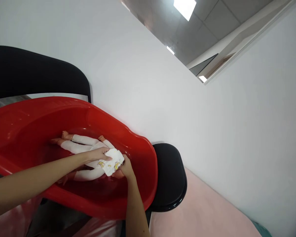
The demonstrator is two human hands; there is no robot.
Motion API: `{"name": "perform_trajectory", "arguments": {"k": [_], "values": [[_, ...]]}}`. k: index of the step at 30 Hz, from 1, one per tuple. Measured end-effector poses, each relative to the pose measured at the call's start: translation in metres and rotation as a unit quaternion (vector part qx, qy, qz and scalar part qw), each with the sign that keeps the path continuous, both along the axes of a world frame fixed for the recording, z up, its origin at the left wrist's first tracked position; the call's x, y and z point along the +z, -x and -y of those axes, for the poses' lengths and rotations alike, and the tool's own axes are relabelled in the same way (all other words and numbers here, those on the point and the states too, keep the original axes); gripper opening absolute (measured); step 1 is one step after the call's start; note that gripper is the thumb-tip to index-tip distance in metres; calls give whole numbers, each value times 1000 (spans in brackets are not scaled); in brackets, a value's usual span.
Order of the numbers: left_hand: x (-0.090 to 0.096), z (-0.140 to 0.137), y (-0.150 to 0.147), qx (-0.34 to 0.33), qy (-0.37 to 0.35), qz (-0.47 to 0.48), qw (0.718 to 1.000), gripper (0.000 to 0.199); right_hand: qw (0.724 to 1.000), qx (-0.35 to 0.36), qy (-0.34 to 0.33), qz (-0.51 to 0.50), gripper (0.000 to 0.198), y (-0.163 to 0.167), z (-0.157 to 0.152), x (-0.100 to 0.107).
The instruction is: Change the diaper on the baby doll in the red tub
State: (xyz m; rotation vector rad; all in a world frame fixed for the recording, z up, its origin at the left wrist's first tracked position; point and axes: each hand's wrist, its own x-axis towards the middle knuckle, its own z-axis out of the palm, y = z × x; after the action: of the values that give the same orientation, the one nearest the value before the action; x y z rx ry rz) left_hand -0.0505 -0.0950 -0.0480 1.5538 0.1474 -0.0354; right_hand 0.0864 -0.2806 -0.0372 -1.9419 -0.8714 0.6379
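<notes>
A red tub carried the doll. Taking the middle of the tub as the dial, its end at three o'clock overlapped a black seat, whose rounded end jutted out past the rim. At eleven o'clock a black backrest stood just beyond the rim. The seat beneath that backrest was hidden. Past the black seat, at about half past three, spread a pink surface.

Directly in the tub lay a doll in white clothing, slantwise, its bare feet pointing to ten o'clock and its head end to four. One arm reached toward one o'clock, the other toward eight. The head was mostly hidden.
</notes>
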Motion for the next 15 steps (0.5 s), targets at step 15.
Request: {"name": "perform_trajectory", "arguments": {"k": [15], "values": [[26, -9, 17, 0, -135, -58, 989, 79, 995, 41, 88, 16, 22, 13, -4, 2]]}}
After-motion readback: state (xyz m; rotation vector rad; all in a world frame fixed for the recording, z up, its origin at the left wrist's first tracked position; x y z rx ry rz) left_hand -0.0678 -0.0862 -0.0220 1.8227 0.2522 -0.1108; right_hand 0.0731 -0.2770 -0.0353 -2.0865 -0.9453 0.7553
